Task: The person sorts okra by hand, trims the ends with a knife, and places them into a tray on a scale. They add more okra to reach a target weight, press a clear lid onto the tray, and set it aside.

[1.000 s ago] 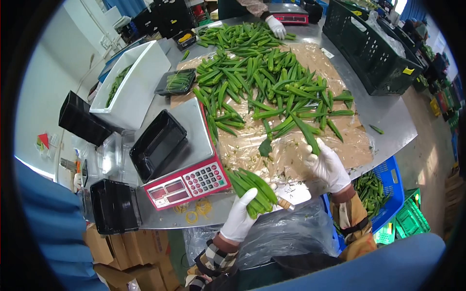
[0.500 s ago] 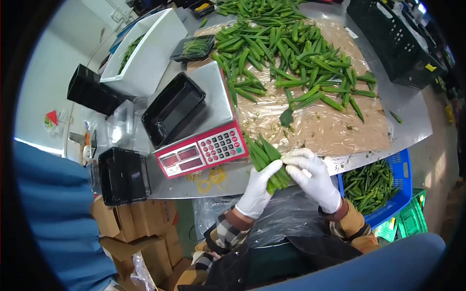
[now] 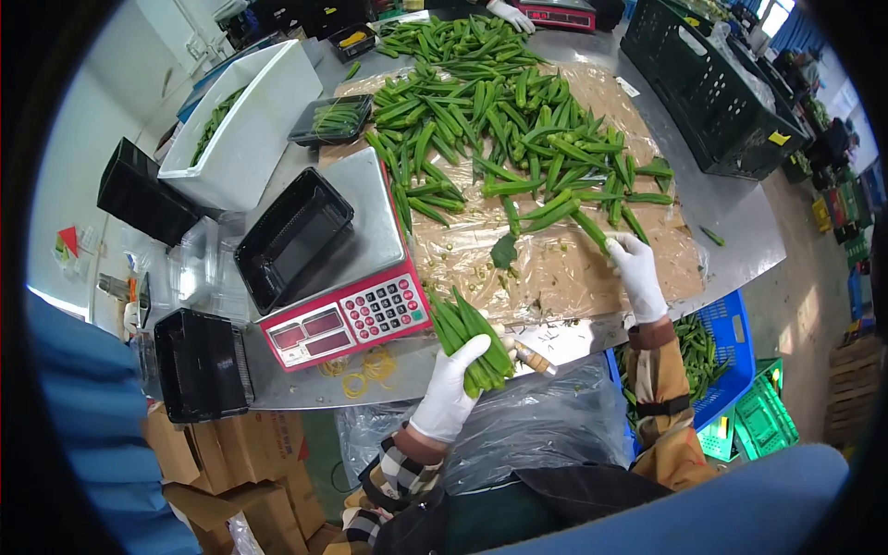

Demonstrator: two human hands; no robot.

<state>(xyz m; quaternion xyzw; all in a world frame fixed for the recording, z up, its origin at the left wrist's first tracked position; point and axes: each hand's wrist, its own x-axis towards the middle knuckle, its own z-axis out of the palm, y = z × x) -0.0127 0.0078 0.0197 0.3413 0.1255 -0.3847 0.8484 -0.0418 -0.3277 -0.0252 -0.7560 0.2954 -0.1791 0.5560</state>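
My left hand [image 3: 444, 400], in a white glove, is wrapped round a bunch of green okra [image 3: 469, 338] near the front edge of the table. The pods point up and away from me, with the thumb across them. Farther right, the gloved fingers of my right hand [image 3: 635, 268] pinch the near end of an okra pod [image 3: 590, 228] at the edge of the large okra pile [image 3: 499, 111]. Beside the bunch lies a small tool with a wooden handle [image 3: 532, 359], partly hidden.
A red scale [image 3: 347, 314] bears a black tray [image 3: 294, 239]. To its left are more black trays [image 3: 199, 365] and a white bin [image 3: 242, 129]. A blue basket [image 3: 735, 361] of okra stands below right. Another person's gloved hand [image 3: 511, 15] is at the far side.
My right hand has left the bunch and reached forward and right to a pod at the pile. My left hand still holds the bunch. The view has shifted slightly.
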